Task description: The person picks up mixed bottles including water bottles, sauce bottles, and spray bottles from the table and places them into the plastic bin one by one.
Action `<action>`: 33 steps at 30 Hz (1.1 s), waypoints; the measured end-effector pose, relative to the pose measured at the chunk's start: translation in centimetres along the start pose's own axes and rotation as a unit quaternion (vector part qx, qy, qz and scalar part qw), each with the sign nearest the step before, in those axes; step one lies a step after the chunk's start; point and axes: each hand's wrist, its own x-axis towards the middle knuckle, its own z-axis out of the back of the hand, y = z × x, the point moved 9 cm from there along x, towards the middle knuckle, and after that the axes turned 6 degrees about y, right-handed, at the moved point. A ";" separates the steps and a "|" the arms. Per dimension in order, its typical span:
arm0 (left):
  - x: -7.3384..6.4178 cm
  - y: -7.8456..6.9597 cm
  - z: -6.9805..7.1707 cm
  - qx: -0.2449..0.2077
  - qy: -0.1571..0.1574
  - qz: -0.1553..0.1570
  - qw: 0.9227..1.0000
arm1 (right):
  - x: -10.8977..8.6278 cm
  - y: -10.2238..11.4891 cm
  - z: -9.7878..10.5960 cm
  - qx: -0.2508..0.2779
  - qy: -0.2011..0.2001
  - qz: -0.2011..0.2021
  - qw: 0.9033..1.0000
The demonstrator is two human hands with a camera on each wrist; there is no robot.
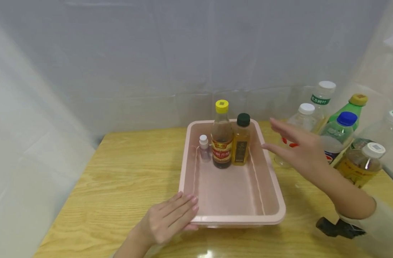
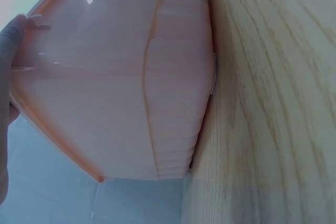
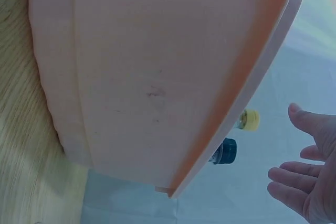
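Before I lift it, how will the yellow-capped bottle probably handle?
The yellow-capped bottle probably carries its weight low, since dark liquid fills its lower part. Tall and narrow-necked, it might tip if pushed near the cap.

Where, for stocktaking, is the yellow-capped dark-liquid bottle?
In the head view, the dark-liquid bottle stands far back in the tub, between a small bottle, left, and a green-capped bottle, right.
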 end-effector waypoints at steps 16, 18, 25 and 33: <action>-0.1 -0.3 0.0 0.002 0.000 -0.001 1.000 | -2.4 -1.0 3.3 0.077 -0.091 -0.022 0.993; -0.2 -0.3 0.0 0.004 0.000 -0.002 1.000 | -2.6 -1.3 3.7 0.074 -0.099 -0.027 0.992; -0.1 -0.2 0.0 0.003 -0.001 -0.001 1.000 | -3.3 -2.2 4.9 0.070 -0.112 -0.043 0.990; -0.5 -0.3 0.0 0.001 -0.002 0.000 1.000 | -4.5 -3.5 6.5 0.053 -0.116 -0.082 0.988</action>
